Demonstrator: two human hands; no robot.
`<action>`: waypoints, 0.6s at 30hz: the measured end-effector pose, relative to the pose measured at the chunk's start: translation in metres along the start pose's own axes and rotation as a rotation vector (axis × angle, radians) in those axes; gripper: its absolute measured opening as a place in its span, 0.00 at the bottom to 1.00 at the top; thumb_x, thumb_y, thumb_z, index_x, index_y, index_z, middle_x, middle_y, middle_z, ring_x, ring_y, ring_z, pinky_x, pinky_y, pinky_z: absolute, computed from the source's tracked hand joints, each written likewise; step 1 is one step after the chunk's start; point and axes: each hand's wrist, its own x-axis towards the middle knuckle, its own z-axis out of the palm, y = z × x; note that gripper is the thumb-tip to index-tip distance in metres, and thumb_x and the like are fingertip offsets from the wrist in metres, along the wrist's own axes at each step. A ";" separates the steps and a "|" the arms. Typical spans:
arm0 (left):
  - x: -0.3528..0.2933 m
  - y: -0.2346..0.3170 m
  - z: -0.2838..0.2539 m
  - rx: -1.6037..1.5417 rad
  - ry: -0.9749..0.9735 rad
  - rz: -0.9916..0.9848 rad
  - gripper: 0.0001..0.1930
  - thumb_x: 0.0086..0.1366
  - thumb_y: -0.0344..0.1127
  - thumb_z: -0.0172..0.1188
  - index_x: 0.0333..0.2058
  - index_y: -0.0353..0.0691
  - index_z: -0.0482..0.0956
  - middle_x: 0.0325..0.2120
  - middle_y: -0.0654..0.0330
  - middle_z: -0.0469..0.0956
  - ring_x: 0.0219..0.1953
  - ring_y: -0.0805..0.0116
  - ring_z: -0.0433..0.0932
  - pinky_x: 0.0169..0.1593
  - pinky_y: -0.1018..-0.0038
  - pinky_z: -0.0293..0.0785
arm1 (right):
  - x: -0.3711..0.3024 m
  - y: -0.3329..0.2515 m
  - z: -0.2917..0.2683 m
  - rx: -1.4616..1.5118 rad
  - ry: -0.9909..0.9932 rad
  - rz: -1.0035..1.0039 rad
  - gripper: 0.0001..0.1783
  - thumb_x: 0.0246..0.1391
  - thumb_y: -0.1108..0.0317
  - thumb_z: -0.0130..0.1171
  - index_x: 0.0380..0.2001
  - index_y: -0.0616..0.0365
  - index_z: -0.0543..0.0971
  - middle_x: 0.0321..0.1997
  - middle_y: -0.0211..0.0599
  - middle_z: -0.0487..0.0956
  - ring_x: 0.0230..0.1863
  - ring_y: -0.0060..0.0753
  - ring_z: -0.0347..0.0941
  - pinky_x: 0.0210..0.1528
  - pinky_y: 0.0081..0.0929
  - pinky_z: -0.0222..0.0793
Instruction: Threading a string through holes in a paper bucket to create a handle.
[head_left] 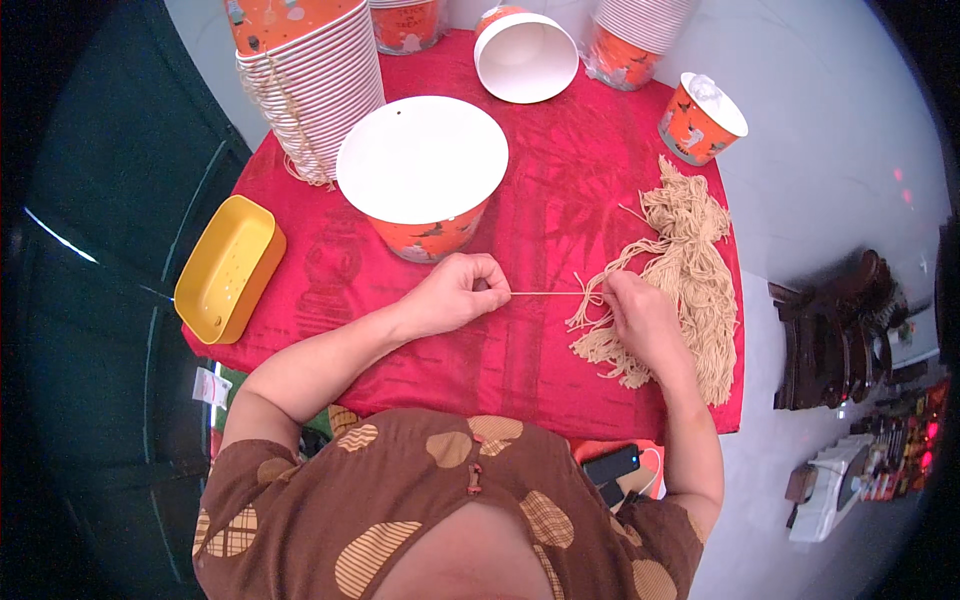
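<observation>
Mid-table, above red cloth: holding thin tan string taut, pinched by left hand at 9 o'clock and right hand at 3. Likely light, limp, soft, prone to tangling; best gripped between thumb and fingertip near ends. By right hand, toward 3, loose tan string bundle. Toward 9, yellow oblong plastic tub. Toward 11, large white-lined orange paper bucket; farther, toward 10, tall stack of orange paper buckets.
</observation>
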 end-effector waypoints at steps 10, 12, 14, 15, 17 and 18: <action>-0.002 -0.001 0.010 0.174 0.104 0.064 0.07 0.61 0.29 0.62 0.25 0.32 0.76 0.25 0.58 0.75 0.28 0.71 0.74 0.34 0.72 0.70 | 0.009 -0.032 -0.004 -0.072 -0.007 0.009 0.17 0.49 0.69 0.63 0.42 0.61 0.74 0.49 0.50 0.73 0.46 0.50 0.75 0.44 0.40 0.75; -0.003 0.003 0.009 0.180 0.104 0.069 0.08 0.60 0.29 0.62 0.25 0.32 0.76 0.24 0.57 0.75 0.28 0.70 0.74 0.33 0.71 0.70 | 0.017 -0.047 0.006 0.144 0.089 -0.111 0.15 0.52 0.70 0.61 0.42 0.63 0.73 0.48 0.50 0.73 0.46 0.51 0.75 0.44 0.41 0.75; -0.004 0.006 0.007 0.164 0.103 0.076 0.08 0.60 0.29 0.61 0.25 0.31 0.76 0.24 0.58 0.74 0.28 0.71 0.74 0.32 0.71 0.69 | 0.022 -0.065 0.017 0.372 0.117 -0.140 0.13 0.54 0.73 0.59 0.42 0.64 0.73 0.44 0.52 0.76 0.45 0.52 0.76 0.43 0.41 0.74; -0.004 0.009 0.005 0.165 0.100 0.078 0.08 0.60 0.29 0.61 0.25 0.31 0.76 0.24 0.58 0.74 0.28 0.71 0.74 0.32 0.71 0.69 | 0.022 -0.072 0.021 0.471 0.082 -0.096 0.13 0.54 0.73 0.58 0.43 0.64 0.73 0.43 0.53 0.76 0.44 0.53 0.76 0.42 0.41 0.74; -0.006 0.017 0.003 0.167 0.079 0.096 0.09 0.62 0.28 0.61 0.23 0.32 0.75 0.24 0.63 0.72 0.28 0.76 0.71 0.33 0.75 0.68 | 0.024 -0.076 0.031 0.518 0.127 -0.093 0.12 0.56 0.73 0.58 0.42 0.66 0.73 0.38 0.52 0.78 0.40 0.52 0.78 0.40 0.39 0.75; -0.006 0.019 0.001 0.167 0.080 0.096 0.09 0.62 0.28 0.61 0.23 0.32 0.75 0.24 0.63 0.72 0.28 0.76 0.71 0.33 0.75 0.68 | 0.025 -0.078 0.031 0.582 0.099 -0.031 0.11 0.56 0.73 0.58 0.41 0.66 0.74 0.35 0.51 0.79 0.37 0.49 0.79 0.37 0.38 0.75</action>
